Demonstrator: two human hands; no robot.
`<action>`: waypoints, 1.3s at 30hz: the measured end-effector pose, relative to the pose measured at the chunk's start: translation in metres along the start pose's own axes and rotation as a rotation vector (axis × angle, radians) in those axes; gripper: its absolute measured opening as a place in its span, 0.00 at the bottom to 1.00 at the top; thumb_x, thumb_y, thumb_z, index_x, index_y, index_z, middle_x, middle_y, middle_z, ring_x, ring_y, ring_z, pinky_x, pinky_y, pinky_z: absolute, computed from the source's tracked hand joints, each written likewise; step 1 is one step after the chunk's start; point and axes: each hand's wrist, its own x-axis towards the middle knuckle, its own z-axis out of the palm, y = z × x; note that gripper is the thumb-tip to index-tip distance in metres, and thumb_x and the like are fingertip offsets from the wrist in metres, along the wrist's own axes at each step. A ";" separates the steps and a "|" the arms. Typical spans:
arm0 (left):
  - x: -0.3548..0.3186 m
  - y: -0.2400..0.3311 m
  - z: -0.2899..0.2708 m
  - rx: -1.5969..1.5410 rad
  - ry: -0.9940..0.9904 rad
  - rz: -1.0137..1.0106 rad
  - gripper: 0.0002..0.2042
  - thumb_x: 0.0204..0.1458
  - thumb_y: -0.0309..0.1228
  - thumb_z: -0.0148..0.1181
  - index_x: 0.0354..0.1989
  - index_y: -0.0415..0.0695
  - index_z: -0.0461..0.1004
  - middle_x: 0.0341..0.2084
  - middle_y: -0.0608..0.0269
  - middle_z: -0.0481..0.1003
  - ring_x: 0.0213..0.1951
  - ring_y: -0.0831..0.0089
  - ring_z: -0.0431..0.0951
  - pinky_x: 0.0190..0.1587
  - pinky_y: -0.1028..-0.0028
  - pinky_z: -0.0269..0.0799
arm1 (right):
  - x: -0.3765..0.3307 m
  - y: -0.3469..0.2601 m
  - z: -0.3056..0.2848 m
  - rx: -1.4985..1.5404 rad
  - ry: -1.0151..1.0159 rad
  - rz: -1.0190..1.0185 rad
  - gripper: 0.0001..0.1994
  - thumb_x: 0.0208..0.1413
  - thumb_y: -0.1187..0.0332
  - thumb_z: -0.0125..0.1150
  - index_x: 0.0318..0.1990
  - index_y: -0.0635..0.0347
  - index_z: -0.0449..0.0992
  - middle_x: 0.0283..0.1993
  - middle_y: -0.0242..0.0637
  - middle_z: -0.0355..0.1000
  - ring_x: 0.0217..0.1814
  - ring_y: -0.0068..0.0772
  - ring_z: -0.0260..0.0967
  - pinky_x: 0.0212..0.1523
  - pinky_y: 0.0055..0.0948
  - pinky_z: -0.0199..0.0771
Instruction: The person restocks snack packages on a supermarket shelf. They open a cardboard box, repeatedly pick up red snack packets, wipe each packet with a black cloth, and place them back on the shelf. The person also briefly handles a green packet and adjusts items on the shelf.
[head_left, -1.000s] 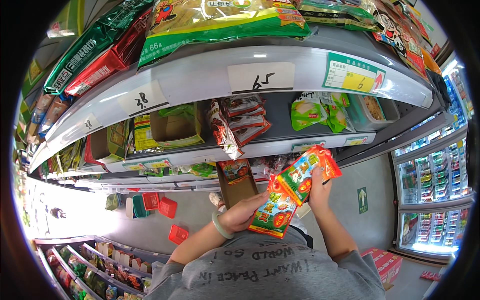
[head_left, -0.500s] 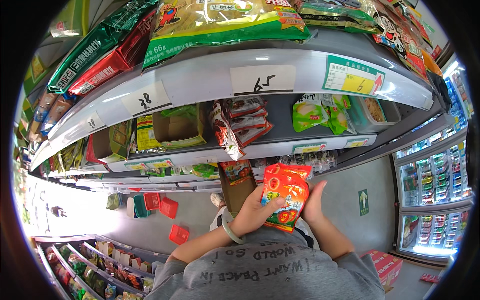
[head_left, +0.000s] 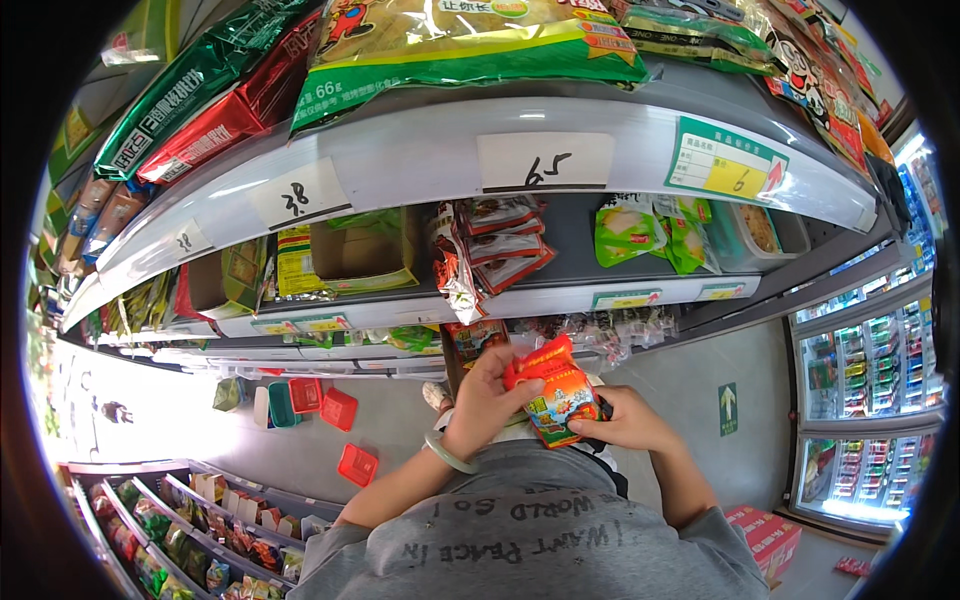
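Note:
Several red snack packets (head_left: 563, 398), bunched in a small stack, are held in front of my grey shirt. My left hand (head_left: 484, 392), with a pale bangle on its wrist, grips the packets at their upper left edge, thumb across the front. On the lower right edge, my right hand (head_left: 630, 420) pinches them between thumb and fingers. Just beyond my left hand, an open cardboard box (head_left: 462, 362) with red packets in it juts out below the shelf; my hand and arm partly hide it.
A curved shelf edge (head_left: 420, 165) with price tags runs across in front, large snack bags (head_left: 470, 50) above it. Underneath, brown-and-red packets (head_left: 505, 245) and green packets (head_left: 630, 235) lie on a shelf. Red baskets (head_left: 340, 410) stand on the floor left; drink coolers (head_left: 860, 460) line the right.
The stack of packets has tilted and come slightly left. My left hand has moved up to its upper edge, and my right hand has gone from lying alongside to pinching the lower right edge.

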 end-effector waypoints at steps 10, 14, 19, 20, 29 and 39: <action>0.006 -0.002 -0.019 -0.033 0.004 -0.205 0.12 0.65 0.36 0.53 0.41 0.39 0.76 0.30 0.71 0.77 0.30 0.87 0.74 0.31 0.83 0.73 | 0.005 0.005 0.015 0.335 0.072 0.022 0.19 0.56 0.56 0.68 0.43 0.66 0.79 0.30 0.28 0.76 0.33 0.15 0.69 0.34 0.22 0.72; 0.008 0.010 -0.019 -0.018 0.016 -0.257 0.12 0.65 0.38 0.53 0.39 0.40 0.75 0.31 0.70 0.76 0.30 0.85 0.75 0.32 0.81 0.76 | 0.007 0.000 0.012 0.147 0.080 0.020 0.17 0.54 0.55 0.69 0.38 0.63 0.81 0.28 0.34 0.76 0.30 0.26 0.72 0.33 0.28 0.71; 0.014 0.010 -0.032 0.026 -0.187 -0.287 0.10 0.64 0.36 0.56 0.40 0.40 0.75 0.32 0.72 0.75 0.32 0.88 0.73 0.33 0.84 0.74 | 0.007 0.001 -0.004 -0.235 0.067 -0.189 0.17 0.49 0.54 0.72 0.32 0.61 0.80 0.28 0.42 0.74 0.31 0.43 0.72 0.34 0.35 0.69; 0.014 0.012 -0.038 0.004 -0.209 -0.379 0.10 0.63 0.34 0.56 0.42 0.40 0.75 0.33 0.71 0.76 0.33 0.87 0.74 0.35 0.83 0.74 | 0.007 0.004 -0.005 -0.182 0.062 -0.233 0.17 0.48 0.54 0.72 0.32 0.61 0.80 0.28 0.42 0.73 0.31 0.42 0.72 0.34 0.35 0.69; 0.009 0.032 -0.055 0.057 -0.502 -0.371 0.17 0.63 0.24 0.53 0.60 0.38 0.68 0.51 0.61 0.76 0.51 0.76 0.77 0.53 0.75 0.75 | 0.003 0.008 -0.008 0.241 -0.010 -0.056 0.17 0.53 0.57 0.71 0.36 0.65 0.80 0.30 0.30 0.76 0.31 0.19 0.70 0.34 0.26 0.71; 0.015 0.015 -0.047 -0.065 -0.288 -0.407 0.19 0.62 0.32 0.57 0.57 0.36 0.66 0.49 0.58 0.75 0.51 0.72 0.77 0.54 0.72 0.75 | 0.015 0.003 0.004 0.180 0.046 0.167 0.21 0.53 0.52 0.71 0.36 0.65 0.82 0.28 0.27 0.77 0.32 0.16 0.69 0.34 0.25 0.72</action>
